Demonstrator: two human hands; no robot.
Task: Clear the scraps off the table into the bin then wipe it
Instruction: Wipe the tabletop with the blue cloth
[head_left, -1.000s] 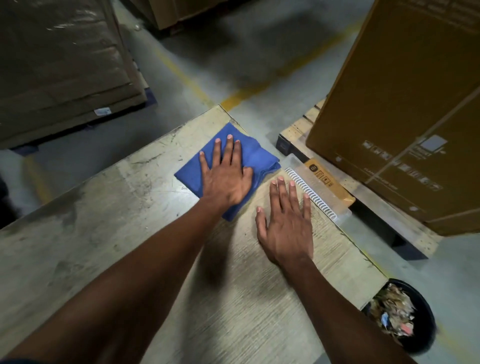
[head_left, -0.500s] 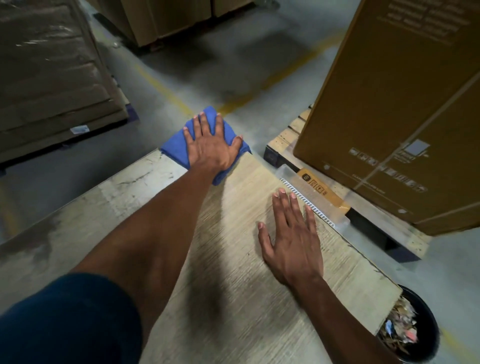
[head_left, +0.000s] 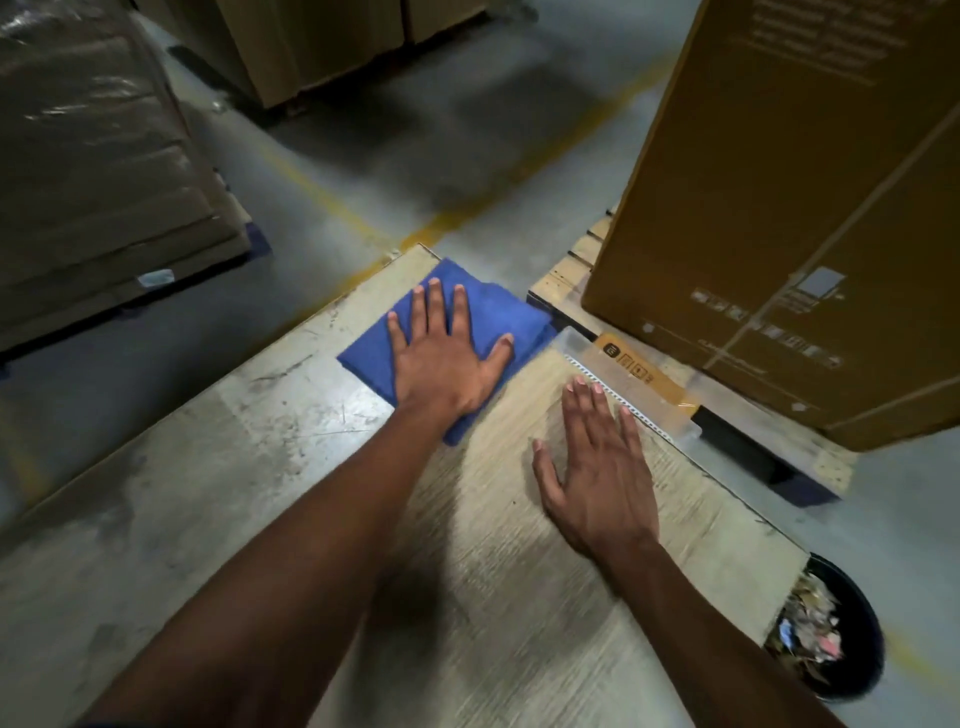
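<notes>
A folded blue cloth (head_left: 483, 317) lies at the far corner of the worn wooden table (head_left: 208, 493). My left hand (head_left: 447, 358) presses flat on the cloth, fingers straight and spread. To its right, my right hand (head_left: 597, 467) rests flat on the bare tabletop, near the right edge. A black bin (head_left: 852, 670) holding paper scraps stands on the floor beside the table's near right corner. No scraps show on the table.
A clear plastic box (head_left: 639, 384) with an orange label sits at the table's right edge. Behind it a large cardboard box (head_left: 779, 208) stands on a wooden pallet (head_left: 566, 280). Wrapped cartons (head_left: 93, 166) are stacked at the left, across the grey floor.
My left hand pushed the cloth out to the far corner, then drew it back a little toward me. My right hand has stayed flat on the table.
</notes>
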